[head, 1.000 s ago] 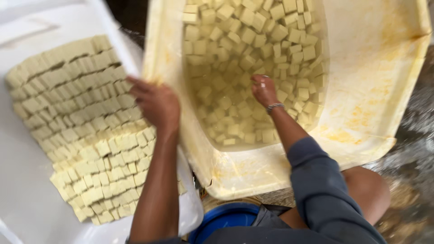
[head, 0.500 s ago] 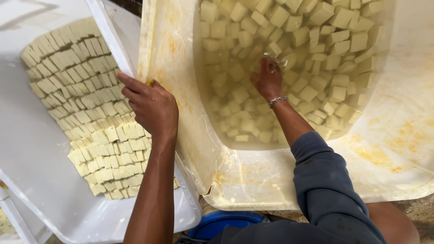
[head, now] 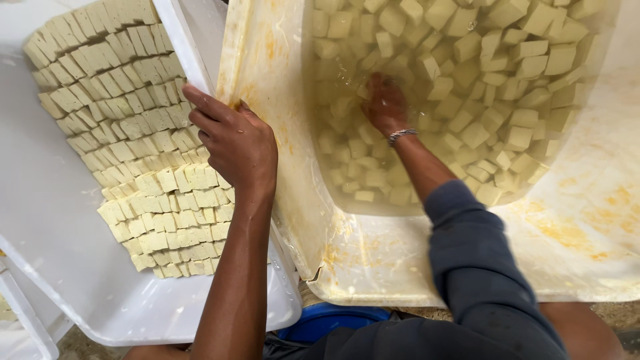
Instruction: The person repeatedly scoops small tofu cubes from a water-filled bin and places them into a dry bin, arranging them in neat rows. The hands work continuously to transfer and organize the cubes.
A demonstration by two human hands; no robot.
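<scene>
My left hand (head: pixel 233 140) rests on the rim where the white tray (head: pixel 60 253) meets the yellowish tub (head: pixel 267 80), fingers curled over the tray's edge. Rows of pale cut cubes (head: pixel 133 133) lie packed in the tray. My right hand (head: pixel 385 103) is under the cloudy water in the tub, down among several floating cubes (head: pixel 493 80). A bracelet (head: pixel 402 135) circles that wrist. Water blurs the fingers, so I cannot tell whether they hold a cube.
A blue bucket (head: pixel 333 320) shows below the tub's near corner. Another white tray edge (head: pixel 20 313) sits at the lower left. The tub's wide stained rim (head: pixel 587 233) spreads to the right.
The view has closed in on the tub. My right hand has sunk deeper into the water among the cubes. My left hand stays on the tray's rim.
</scene>
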